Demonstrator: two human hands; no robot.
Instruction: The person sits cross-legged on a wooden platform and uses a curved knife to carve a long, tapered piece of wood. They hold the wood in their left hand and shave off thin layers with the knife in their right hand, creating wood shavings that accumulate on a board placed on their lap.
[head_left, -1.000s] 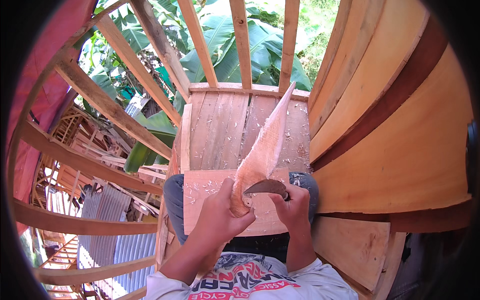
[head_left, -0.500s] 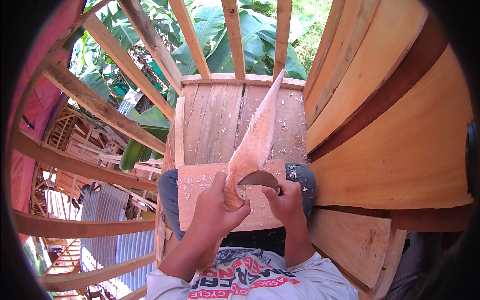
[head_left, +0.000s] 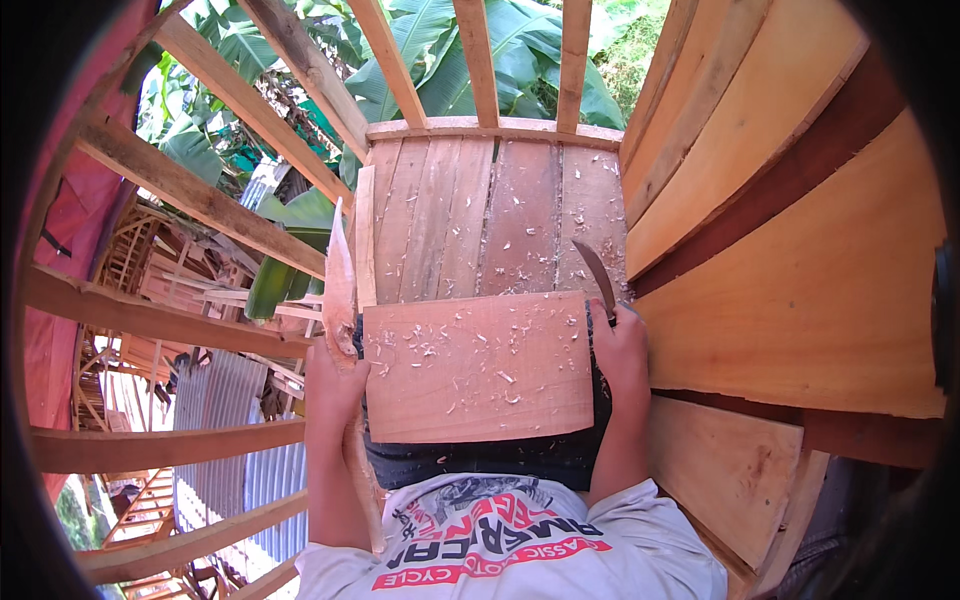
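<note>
My left hand (head_left: 335, 378) is closed around the lower part of a pale carved piece of wood (head_left: 339, 285). It stands near upright beside the left edge of the board on my lap, its long narrow tip pointing away from me. My right hand (head_left: 622, 345) grips a knife with a dark curved blade (head_left: 596, 272), off the board's right edge; the fist hides most of the handle. Between the hands lies the flat wooden board (head_left: 478, 400), scattered with small curled shavings (head_left: 507, 377). Neither hand touches the board's middle.
Beyond my lap is a plank floor (head_left: 430, 220) strewn with shavings, bounded by a low wooden edge (head_left: 500, 127). Slatted wooden bars (head_left: 200, 190) rise at the left and far side. Large wooden panels (head_left: 800, 300) lean close on the right. Banana leaves (head_left: 430, 60) hang outside.
The knife has left the carved wood and moved right with my right hand. My left hand has carried the wood left, off the board. More shavings on the board now show.
</note>
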